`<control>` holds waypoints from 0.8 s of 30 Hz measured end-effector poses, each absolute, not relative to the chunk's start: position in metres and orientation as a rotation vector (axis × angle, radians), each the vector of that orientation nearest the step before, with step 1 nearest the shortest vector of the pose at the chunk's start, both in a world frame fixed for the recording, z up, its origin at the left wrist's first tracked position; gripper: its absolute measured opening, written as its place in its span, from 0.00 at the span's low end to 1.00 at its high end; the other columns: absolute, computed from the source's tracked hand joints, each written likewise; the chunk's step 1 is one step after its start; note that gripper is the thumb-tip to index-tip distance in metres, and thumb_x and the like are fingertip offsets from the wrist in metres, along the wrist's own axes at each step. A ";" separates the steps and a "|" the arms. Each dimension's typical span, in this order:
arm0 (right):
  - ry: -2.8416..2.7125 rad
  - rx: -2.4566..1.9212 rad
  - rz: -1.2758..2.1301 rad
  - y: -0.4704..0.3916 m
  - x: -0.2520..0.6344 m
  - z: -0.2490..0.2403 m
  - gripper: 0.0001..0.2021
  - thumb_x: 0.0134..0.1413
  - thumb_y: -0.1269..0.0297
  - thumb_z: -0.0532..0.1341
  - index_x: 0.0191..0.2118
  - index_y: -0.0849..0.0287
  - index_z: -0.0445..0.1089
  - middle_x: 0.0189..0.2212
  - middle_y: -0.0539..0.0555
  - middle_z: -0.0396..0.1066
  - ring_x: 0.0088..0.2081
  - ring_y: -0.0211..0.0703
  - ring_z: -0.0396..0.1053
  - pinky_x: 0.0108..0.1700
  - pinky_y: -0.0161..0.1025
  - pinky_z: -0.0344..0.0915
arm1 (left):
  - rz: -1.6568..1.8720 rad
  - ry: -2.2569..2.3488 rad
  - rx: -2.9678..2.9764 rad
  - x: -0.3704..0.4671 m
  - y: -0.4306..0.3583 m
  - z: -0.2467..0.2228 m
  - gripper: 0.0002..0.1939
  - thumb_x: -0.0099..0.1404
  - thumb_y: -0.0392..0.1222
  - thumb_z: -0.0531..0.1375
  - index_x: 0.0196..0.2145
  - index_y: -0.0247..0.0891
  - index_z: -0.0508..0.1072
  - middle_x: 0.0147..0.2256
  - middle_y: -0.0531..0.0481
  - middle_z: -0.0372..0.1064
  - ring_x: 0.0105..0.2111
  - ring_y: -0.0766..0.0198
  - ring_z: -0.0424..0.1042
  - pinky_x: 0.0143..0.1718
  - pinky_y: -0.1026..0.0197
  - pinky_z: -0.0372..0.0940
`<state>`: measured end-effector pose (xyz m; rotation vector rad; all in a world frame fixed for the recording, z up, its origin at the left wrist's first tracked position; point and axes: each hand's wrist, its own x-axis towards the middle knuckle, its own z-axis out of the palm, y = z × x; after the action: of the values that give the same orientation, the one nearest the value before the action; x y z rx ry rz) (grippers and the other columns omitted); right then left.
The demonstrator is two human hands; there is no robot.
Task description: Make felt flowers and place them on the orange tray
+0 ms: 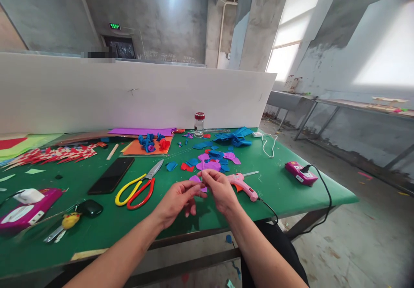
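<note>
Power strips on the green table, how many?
2: a magenta power strip at the picture's left edge, with a white charger, and another toward the right end of the table, with a black plug.

A craft workshop: cut paper (210,166) and a glue gun (245,186) lie on the green table (281,197), concrete walls (171,20) behind it, a metal-framed bench (349,105) to its right.

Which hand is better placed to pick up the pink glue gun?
Probably the right hand: the pink glue gun lies close beside it, on its right. The left hand is farther away, on the side toward the scissors.
</note>
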<state>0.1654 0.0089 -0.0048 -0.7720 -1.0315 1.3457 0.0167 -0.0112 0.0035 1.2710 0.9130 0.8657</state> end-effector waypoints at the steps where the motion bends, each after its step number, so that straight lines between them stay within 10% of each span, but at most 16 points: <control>1: -1.003 -0.771 1.330 0.012 0.170 -0.004 0.17 0.40 0.49 0.70 0.26 0.59 0.75 0.19 0.47 0.64 0.24 0.34 0.59 0.28 0.34 0.58 | 0.860 0.909 1.264 0.013 -0.009 0.006 0.19 0.62 0.53 0.61 0.44 0.35 0.74 0.39 0.42 0.75 0.17 0.72 0.67 0.14 0.69 0.55; 24: -0.996 -0.803 1.366 0.019 0.188 -0.007 0.18 0.37 0.48 0.71 0.28 0.60 0.76 0.19 0.45 0.61 0.24 0.34 0.58 0.29 0.34 0.53 | 1.054 0.976 1.157 0.004 -0.001 0.008 0.13 0.49 0.45 0.71 0.24 0.33 0.75 0.24 0.52 0.69 0.22 0.72 0.63 0.24 0.69 0.57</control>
<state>0.1878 0.0188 -0.0069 -0.8027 -0.9956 1.3656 0.0041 -0.0005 0.0084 1.1572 0.9757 1.0536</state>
